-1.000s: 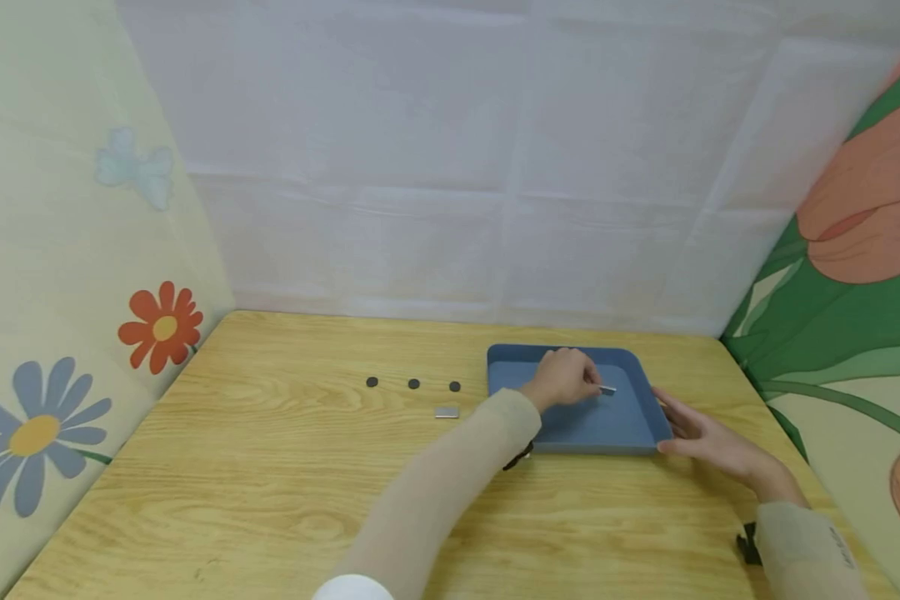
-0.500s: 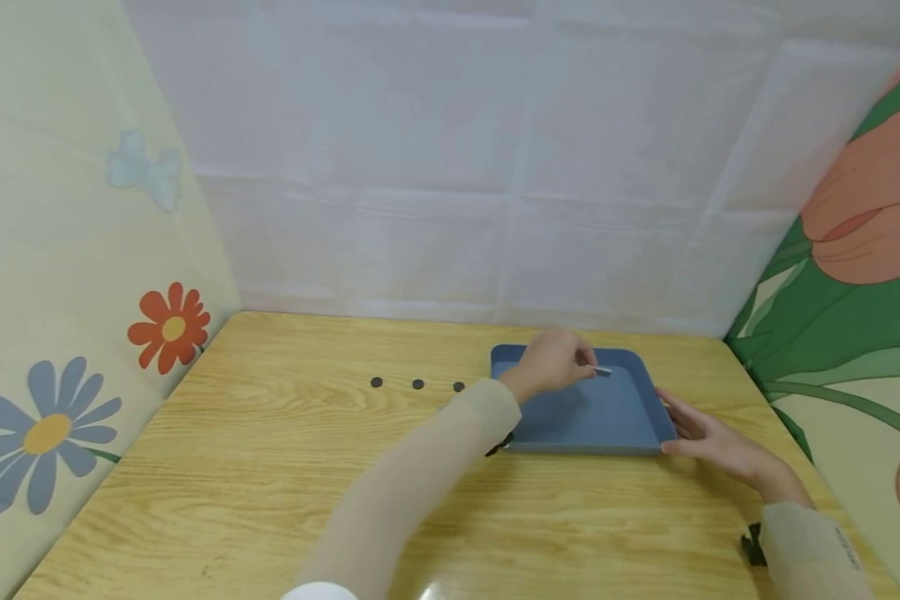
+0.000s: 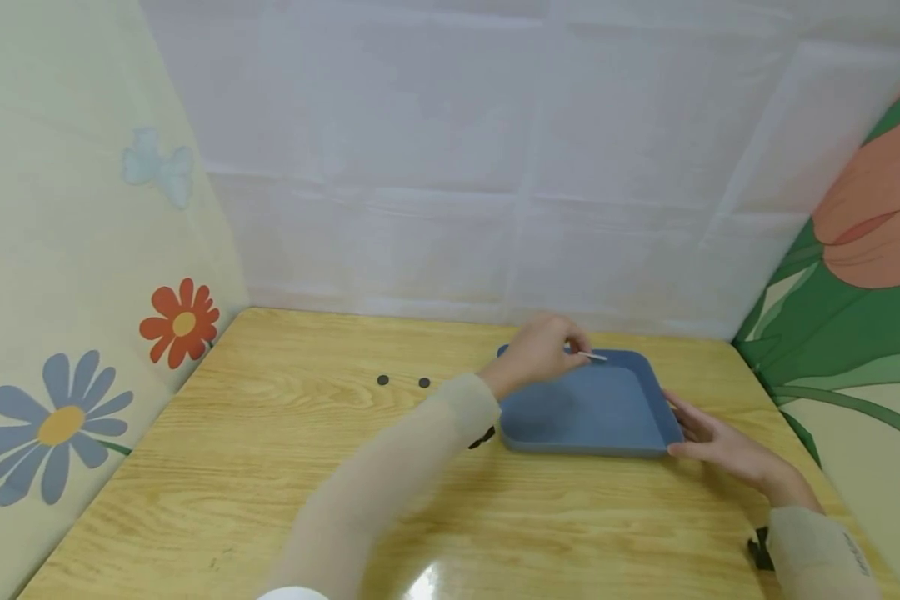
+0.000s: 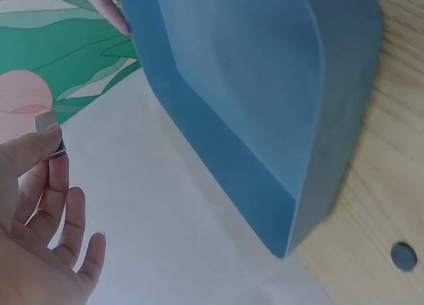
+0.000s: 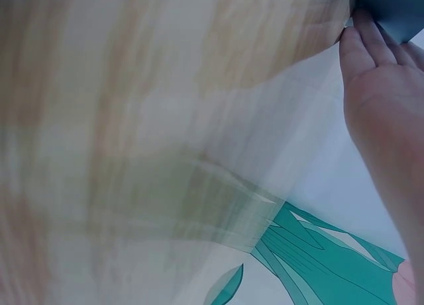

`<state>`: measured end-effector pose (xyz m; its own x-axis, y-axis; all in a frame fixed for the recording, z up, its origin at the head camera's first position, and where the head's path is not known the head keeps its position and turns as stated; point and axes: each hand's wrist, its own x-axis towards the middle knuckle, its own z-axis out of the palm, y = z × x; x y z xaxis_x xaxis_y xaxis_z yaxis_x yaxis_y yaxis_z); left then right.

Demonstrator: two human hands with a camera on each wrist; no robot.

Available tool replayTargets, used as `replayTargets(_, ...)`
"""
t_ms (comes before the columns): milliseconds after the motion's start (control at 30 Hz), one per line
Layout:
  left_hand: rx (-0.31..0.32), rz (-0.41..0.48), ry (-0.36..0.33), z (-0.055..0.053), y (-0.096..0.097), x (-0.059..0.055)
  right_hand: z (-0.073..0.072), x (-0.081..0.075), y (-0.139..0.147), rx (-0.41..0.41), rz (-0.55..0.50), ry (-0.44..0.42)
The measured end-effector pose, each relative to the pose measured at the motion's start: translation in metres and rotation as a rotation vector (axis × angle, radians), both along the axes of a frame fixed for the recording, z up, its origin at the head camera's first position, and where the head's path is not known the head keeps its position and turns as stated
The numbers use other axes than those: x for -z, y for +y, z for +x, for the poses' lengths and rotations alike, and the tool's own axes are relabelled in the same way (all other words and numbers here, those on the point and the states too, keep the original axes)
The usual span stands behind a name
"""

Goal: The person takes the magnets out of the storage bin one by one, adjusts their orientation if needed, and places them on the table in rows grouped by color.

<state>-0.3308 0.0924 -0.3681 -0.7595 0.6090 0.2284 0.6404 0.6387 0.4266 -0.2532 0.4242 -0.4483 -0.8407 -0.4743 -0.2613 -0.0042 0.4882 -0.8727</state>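
Observation:
My left hand (image 3: 538,354) is above the far part of the blue tray (image 3: 585,448), pinching a small flat silver rectangle (image 3: 594,357) between thumb and fingertips. In the left wrist view this rectangle (image 4: 46,121) has a pale face and a dark lower end, and the other fingers curl loosely below it. My right hand (image 3: 727,454) rests against the tray's right side, thumb at the near corner. The right wrist view shows its fingers (image 5: 358,56) extended along the tray's wall (image 5: 397,13). The tray's visible floor is bare.
Two black discs, one left (image 3: 383,380) and one nearer my arm (image 3: 424,382), lie on the wooden table (image 3: 195,467) left of the tray. A dark disc (image 4: 403,256) lies near the tray in the left wrist view. A white sheet (image 3: 390,167) hangs behind the table.
My left hand has lifted the silver rectangle and moved it back and slightly left. My forearm now covers the third disc and the other silver rectangle seen earlier. The right hand stays at the tray.

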Motion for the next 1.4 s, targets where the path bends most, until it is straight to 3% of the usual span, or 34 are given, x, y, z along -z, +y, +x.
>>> replayTargets(333, -0.043, -0.005, 0.091, -0.001, -0.034, -0.002, -0.002, -0.002, 0.0, -0.012, 0.001, 0.008)
replayTargets(800, -0.09, 0.028, 0.121, 0.006, -0.078, -0.006, 0.0, -0.003, 0.001, -0.005, 0.01, -0.01)
replayTargets(1167, -0.154, 0.057, 0.073, 0.008, -0.116, 0.008, 0.0, -0.004, 0.003, 0.001, 0.003, -0.038)
replayTargets(1400, -0.219, 0.054, 0.062, 0.012, -0.153, 0.021, -0.001, -0.003, 0.003, -0.003, -0.004, -0.028)
